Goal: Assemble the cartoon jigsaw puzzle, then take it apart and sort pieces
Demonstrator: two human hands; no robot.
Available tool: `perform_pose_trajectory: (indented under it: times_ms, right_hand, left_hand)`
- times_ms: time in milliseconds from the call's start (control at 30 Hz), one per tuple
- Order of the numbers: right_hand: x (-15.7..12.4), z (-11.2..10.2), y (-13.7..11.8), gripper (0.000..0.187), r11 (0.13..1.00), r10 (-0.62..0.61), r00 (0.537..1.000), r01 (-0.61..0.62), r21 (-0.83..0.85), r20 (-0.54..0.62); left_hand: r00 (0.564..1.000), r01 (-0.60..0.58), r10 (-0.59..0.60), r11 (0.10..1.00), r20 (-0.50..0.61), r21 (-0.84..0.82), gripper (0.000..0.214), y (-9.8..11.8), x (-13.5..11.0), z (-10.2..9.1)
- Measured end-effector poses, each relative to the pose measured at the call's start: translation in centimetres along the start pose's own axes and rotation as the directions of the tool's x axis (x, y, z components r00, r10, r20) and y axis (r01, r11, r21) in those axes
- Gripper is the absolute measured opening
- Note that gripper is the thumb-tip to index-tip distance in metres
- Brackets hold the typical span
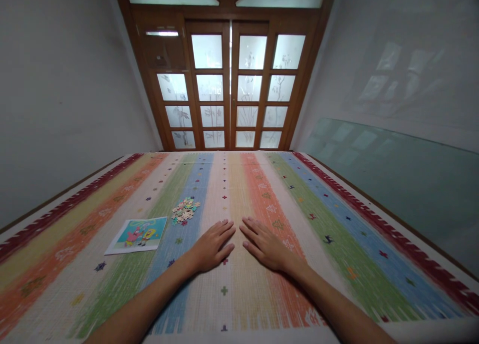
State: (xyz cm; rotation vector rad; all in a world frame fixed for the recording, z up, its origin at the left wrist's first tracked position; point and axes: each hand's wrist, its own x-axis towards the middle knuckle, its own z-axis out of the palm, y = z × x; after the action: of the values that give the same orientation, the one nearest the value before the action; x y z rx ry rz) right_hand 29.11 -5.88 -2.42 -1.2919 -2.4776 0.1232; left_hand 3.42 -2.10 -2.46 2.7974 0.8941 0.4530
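Observation:
My left hand (212, 245) lies flat, palm down, on a striped multicoloured rug (337, 219), fingers stretched out and holding nothing. My right hand (262, 244) rests flat beside it, fingers spread, fingertips nearly meeting those of the left. A small heap of loose puzzle pieces (185, 210) sits on the rug beyond and to the left of my left hand. A cartoon picture card (137, 234) lies flat further left. Neither hand touches the pieces or the card.
A wooden double door with frosted glass panes (230, 84) closes the far end. Plain walls run along both sides. A large glass sheet (392, 179) leans against the right wall beside the rug's edge.

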Motion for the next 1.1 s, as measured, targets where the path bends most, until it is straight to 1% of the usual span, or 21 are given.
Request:
perform_pose_trajectory:
  times_ms: [67,233,400,733,933,1100]
  right_hand:
    - [0.00,-0.06,-0.07,0.052,1.000,-0.004,1.000,0.004,0.006,-0.015]
    - [-0.09,-0.20,-0.12,0.052,1.000,0.005,1.000,-0.005,-0.011,0.003]
    - [-0.34,-0.04,0.18,0.052,1.000,0.005,1.000,-0.005,-0.012,-0.006]
    - [-0.50,-0.46,0.12,0.055,0.999,0.027,0.998,-0.026,-0.028,0.061]
    - [-0.64,-0.14,0.37,0.054,1.000,0.016,1.000,-0.016,-0.008,0.024]
    - [-0.59,-0.26,0.34,0.056,1.000,0.021,0.999,-0.020,-0.016,0.039]
  left_hand:
    - [1.000,0.002,-0.002,1.000,0.007,0.004,0.051,0.04,0.04,-0.05]
    - [1.000,0.002,-0.002,1.000,0.000,0.007,0.051,-0.01,0.02,-0.01]
    - [1.000,0.002,-0.002,1.000,0.015,0.011,0.052,-0.12,0.00,0.02]
    - [0.999,-0.014,0.014,1.000,0.029,0.002,0.053,-0.41,-0.34,-0.23]
    - [0.999,-0.017,0.017,1.000,0.029,0.017,0.054,-0.58,-0.70,-0.39]
    - [0.999,0.009,-0.011,0.998,0.037,0.065,0.056,-0.54,-0.66,-0.30]
